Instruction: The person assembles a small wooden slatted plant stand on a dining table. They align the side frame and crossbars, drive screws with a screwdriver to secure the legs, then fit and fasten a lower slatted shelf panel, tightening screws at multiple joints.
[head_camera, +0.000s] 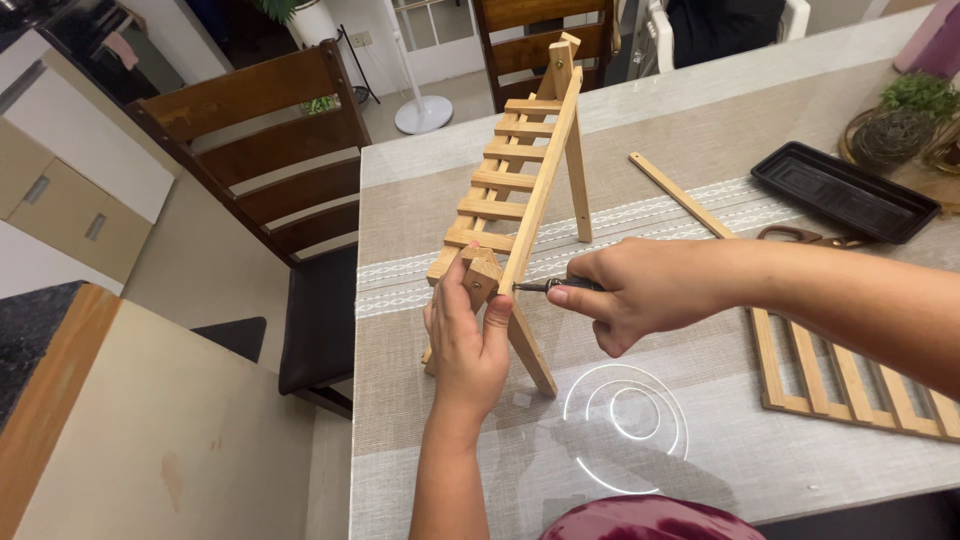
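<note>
A small wooden slatted rack (515, 170) stands like a ladder on the glass-topped table (720, 450). My left hand (467, 340) grips the rack's lower corner, thumb and fingers pinching a small wooden block there. My right hand (640, 290) holds a dark screwdriver (548, 286), its tip pressed against the side of the rack's rail just right of my left thumb. The screwdriver's handle is hidden inside my fist.
A loose wooden strip (680, 195) lies behind my right forearm. A second slatted wooden panel (850, 380) lies flat at the right. A black tray (843, 190), scissors (800, 236) and a potted plant (905, 120) sit far right. A dark wooden chair (280, 180) stands at the table's left.
</note>
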